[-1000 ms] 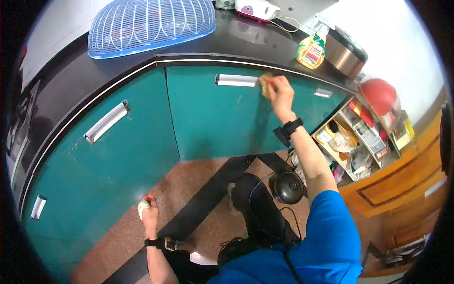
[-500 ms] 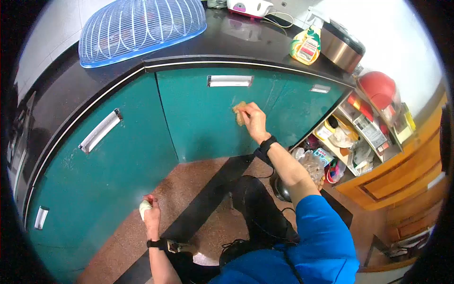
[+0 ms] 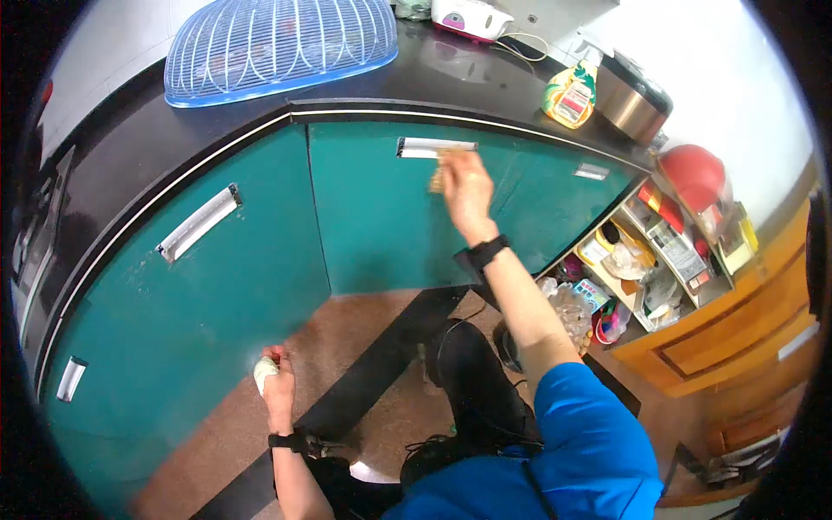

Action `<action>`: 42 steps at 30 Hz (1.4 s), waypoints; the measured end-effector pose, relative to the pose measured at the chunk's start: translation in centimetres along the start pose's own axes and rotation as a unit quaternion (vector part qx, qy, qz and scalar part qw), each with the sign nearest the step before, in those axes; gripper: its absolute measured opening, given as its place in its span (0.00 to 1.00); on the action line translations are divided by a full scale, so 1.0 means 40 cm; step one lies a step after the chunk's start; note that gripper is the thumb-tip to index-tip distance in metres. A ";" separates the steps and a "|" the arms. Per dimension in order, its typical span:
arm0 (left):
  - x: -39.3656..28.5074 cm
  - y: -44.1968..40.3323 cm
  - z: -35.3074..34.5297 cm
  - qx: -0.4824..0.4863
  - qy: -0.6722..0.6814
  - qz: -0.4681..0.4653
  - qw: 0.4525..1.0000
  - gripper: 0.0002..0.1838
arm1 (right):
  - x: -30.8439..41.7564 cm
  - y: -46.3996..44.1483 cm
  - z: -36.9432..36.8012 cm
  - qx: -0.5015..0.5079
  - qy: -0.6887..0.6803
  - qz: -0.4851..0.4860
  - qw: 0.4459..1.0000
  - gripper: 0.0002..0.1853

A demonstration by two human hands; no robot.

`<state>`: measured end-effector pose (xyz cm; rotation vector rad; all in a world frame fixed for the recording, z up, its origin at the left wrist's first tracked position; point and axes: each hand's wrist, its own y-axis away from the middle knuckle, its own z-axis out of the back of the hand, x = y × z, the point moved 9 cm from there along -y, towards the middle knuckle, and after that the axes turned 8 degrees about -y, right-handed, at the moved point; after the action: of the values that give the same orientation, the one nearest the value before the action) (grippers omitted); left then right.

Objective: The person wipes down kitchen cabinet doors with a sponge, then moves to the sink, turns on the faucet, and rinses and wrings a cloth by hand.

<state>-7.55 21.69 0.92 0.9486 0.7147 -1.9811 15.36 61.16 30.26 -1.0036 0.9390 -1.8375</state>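
My right hand [image 3: 468,186] is closed on a tan cleaning cloth [image 3: 438,178], which lies against the green cabinet door [image 3: 381,225] just below its silver handle [image 3: 416,147]. The fingers cover part of the cloth and the right end of the handle. Lower left, my left hand [image 3: 279,390] has its fingers curled round a small whitish wad [image 3: 264,373], possibly a cloth. It hangs in front of the left green door [image 3: 199,303], above the floor. Whitish marks show on that door.
On the black countertop [image 3: 485,87] stand a blue mesh food cover [image 3: 277,52], a yellow spray bottle [image 3: 572,94], a rice cooker [image 3: 637,100] and a white appliance [image 3: 472,17]. Crowded shelves [image 3: 637,286] stand at right, beside a wooden door [image 3: 693,347].
My right hand and the tan cloth have moved up the door, from its middle to just under the handle. My left hand stays nearly in place; the view has shifted slightly.
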 end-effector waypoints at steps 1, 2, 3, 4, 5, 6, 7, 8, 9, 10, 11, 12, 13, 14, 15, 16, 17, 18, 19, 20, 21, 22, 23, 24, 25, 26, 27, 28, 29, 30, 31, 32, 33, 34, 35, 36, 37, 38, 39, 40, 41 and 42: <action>-0.016 -0.006 0.001 0.012 -0.017 -0.005 1.000 0.03 | 0.024 -0.003 -0.050 0.030 0.030 0.018 0.999 0.11; -0.021 -0.009 -0.005 0.014 -0.016 -0.008 1.000 0.03 | 0.054 -0.007 -0.094 0.057 0.037 0.005 0.998 0.10; -0.013 -0.010 -0.009 0.013 -0.024 -0.002 1.000 0.03 | 0.084 -0.013 -0.106 0.050 0.016 0.009 0.999 0.10; -0.006 -0.008 -0.015 0.011 -0.032 0.004 0.999 0.04 | 0.099 -0.020 -0.103 0.043 -0.004 0.013 0.999 0.09; -0.004 -0.007 -0.027 0.015 -0.029 0.001 0.999 0.04 | 0.086 -0.025 -0.081 0.043 0.002 0.013 0.999 0.09; 0.005 -0.009 -0.041 0.026 -0.006 -0.001 1.000 0.03 | 0.080 -0.027 -0.071 0.076 0.021 0.043 0.996 0.09; 0.005 -0.009 -0.046 0.035 0.015 -0.002 0.999 0.03 | 0.070 -0.025 -0.067 0.111 0.036 0.074 0.990 0.09; 0.008 -0.005 -0.046 0.034 0.015 -0.002 0.999 0.03 | 0.039 -0.025 -0.039 0.106 0.070 0.097 0.987 0.09; 0.000 0.000 -0.034 0.017 0.005 -0.014 1.000 0.04 | 0.014 -0.027 0.003 0.104 0.080 0.077 0.988 0.11; -0.005 0.003 -0.019 -0.002 -0.005 -0.026 1.000 0.04 | -0.004 -0.030 0.038 0.101 0.088 0.059 0.989 0.13; -0.003 0.003 -0.005 -0.010 -0.006 -0.024 1.000 0.04 | -0.028 -0.025 0.053 0.114 0.099 0.042 0.988 0.13; -0.001 0.003 0.004 -0.002 -0.016 -0.011 1.000 0.04 | -0.044 -0.023 0.049 0.127 0.111 0.025 0.985 0.13; 0.000 0.006 0.009 0.009 -0.026 0.003 1.000 0.05 | -0.050 -0.022 0.033 0.117 0.113 0.021 0.986 0.12; -0.005 0.011 0.016 0.009 -0.027 0.003 1.000 0.05 | -0.054 -0.011 0.008 0.117 0.113 0.020 0.987 0.12; -0.016 0.014 0.022 0.006 -0.030 0.011 0.999 0.05 | -0.047 -0.008 0.002 0.066 0.093 0.002 0.993 0.12; -0.021 0.014 0.022 0.003 -0.033 0.019 0.999 0.05 | -0.039 -0.006 0.009 0.014 0.074 -0.016 0.997 0.11; -0.021 0.011 0.015 0.007 -0.035 0.016 0.999 0.05 | -0.041 -0.003 0.010 0.012 0.069 -0.030 0.997 0.08; -0.019 0.011 0.002 0.006 -0.038 0.002 0.999 0.04 | -0.026 -0.006 0.007 0.025 0.050 -0.028 0.998 0.09; -0.027 0.010 -0.018 0.008 -0.038 -0.013 0.999 0.04 | -0.018 -0.009 0.004 0.038 0.035 -0.026 0.998 0.10; -0.034 0.006 -0.042 0.019 -0.035 -0.019 0.999 0.04 | -0.004 -0.006 -0.022 0.049 0.017 0.018 0.998 0.12; -0.041 -0.003 -0.073 0.044 -0.045 -0.016 0.998 0.04 | 0.033 -0.011 -0.061 0.073 0.042 0.040 0.996 0.12; -0.045 -0.007 -0.098 0.068 -0.058 -0.010 0.996 0.04 | -0.008 0.000 -0.124 0.087 -0.085 -0.063 0.991 0.12; -0.041 -0.017 -0.116 0.073 -0.066 -0.016 0.995 0.04 | 0.012 -0.011 -0.124 0.089 -0.131 -0.090 0.983 0.11; -0.039 -0.029 -0.143 0.067 -0.025 -0.033 0.997 0.04 | 0.058 -0.019 -0.088 0.074 -0.071 -0.009 0.995 0.10; -0.057 -0.028 -0.161 0.063 0.019 -0.050 0.997 0.05 | 0.026 -0.010 -0.091 0.092 -0.140 -0.073 0.983 0.09; -0.068 -0.014 -0.179 0.072 0.016 -0.058 0.996 0.05 | -0.009 -0.003 -0.086 0.109 -0.206 -0.132 0.964 0.09; -0.081 0.000 -0.196 0.084 0.022 -0.053 0.995 0.04 | 0.002 -0.009 -0.035 0.093 -0.173 -0.064 0.978 0.07; -0.099 0.006 -0.212 0.093 0.029 -0.050 0.994 0.04 | 0.021 -0.014 0.020 0.077 -0.139 0.006 0.987 0.06; -0.122 0.015 -0.226 0.095 0.028 -0.060 0.993 0.04 | -0.007 -0.008 0.064 0.049 -0.172 -0.019 0.984 0.06; -0.147 0.027 -0.245 0.114 0.041 -0.066 0.990 0.03 | -0.032 -0.002 0.108 0.040 -0.171 -0.018 0.984 0.06; -0.178 0.038 -0.265 0.132 0.053 -0.070 0.987 0.03 | -0.092 0.011 0.170 0.021 -0.174 -0.067 0.982 0.06; -0.231 0.049 -0.270 0.132 0.049 -0.076 0.987 0.03 | -0.159 0.029 0.235 0.004 -0.177 -0.116 0.977 0.07; -0.304 0.061 -0.272 0.137 0.013 -0.082 0.987 0.03 | -0.236 0.048 0.310 -0.028 -0.134 -0.116 0.984 0.06; -0.368 0.071 -0.282 0.142 -0.024 -0.087 0.986 0.03 | -0.325 0.072 0.387 -0.060 -0.091 -0.118 0.987 0.06; -0.418 0.074 -0.308 0.166 0.007 -0.089 0.982 0.03 | -0.423 0.098 0.468 -0.110 -0.099 -0.155 0.977 0.07; -0.464 0.077 -0.327 0.167 0.002 -0.094 0.982 0.03 | -0.514 0.119 0.546 -0.160 -0.109 -0.190 0.962 0.07; -0.515 0.084 -0.349 0.173 0.014 -0.112 0.978 0.03 | -0.593 0.128 0.613 -0.171 -0.078 -0.215 0.958 0.08; -0.566 0.092 -0.372 0.179 0.026 -0.131 0.975 0.03 | -0.664 0.128 0.674 -0.182 -0.047 -0.239 0.953 0.09; -0.603 0.101 -0.397 0.191 0.008 -0.131 0.973 0.02 | -0.720 0.116 0.723 -0.192 -0.018 -0.247 0.949 0.09; -0.640 0.109 -0.413 0.189 0.003 -0.134 0.973 0.02 | -0.772 0.103 0.763 -0.203 0.010 -0.256 0.945 0.10; -0.672 0.121 -0.436 0.209 -0.001 -0.132 0.969 0.03 | -0.809 0.089 0.792 -0.214 0.026 -0.234 0.948 0.11; -0.696 0.133 -0.459 0.229 -0.005 -0.131 0.964 0.04 | -0.870 0.080 0.799 -0.211 0.058 -0.219 0.951 0.11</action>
<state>14.47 44.43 12.71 1.1574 0.3914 -2.4462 56.73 84.22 30.78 -1.4737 1.2977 -2.1219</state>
